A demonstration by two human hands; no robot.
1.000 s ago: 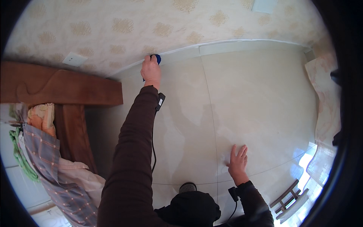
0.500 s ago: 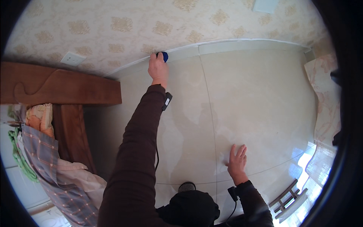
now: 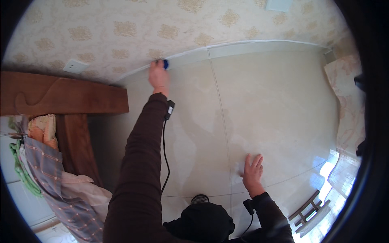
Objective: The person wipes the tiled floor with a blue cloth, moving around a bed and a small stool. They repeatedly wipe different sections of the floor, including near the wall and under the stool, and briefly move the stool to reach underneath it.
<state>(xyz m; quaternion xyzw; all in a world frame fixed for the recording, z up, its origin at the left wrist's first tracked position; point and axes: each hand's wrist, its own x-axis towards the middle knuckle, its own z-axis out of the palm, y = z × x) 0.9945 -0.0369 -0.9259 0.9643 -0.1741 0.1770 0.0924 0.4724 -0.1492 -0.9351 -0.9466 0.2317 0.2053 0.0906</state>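
My left hand [image 3: 157, 75] reaches far out along the foot of the wall, its fingers closed round a small dark-blue rounded object [image 3: 165, 64]. Most of that object is hidden by the hand, so its kind is unclear. It is at the pale baseboard [image 3: 188, 57], along the white line at its top edge. Nearer to me, on the right, my right hand [image 3: 253, 174] is stretched over the light tiled floor [image 3: 275, 109] with its fingers spread and nothing in them. Whether it touches the tiles I cannot tell.
A brown wooden furniture frame [image 3: 93, 97] juts in from the left, with checked cloth [image 3: 44, 162] hanging by it. A wall socket [image 3: 75, 66] is above it. Curtains [image 3: 344, 97] hang at the right, near a small wooden stool [image 3: 310, 212]. A black cable [image 3: 165, 162] trails from my left wrist.
My left hand has moved left along the baseboard with the blue object, toward the wooden frame. The right hand stays nearly where it was.
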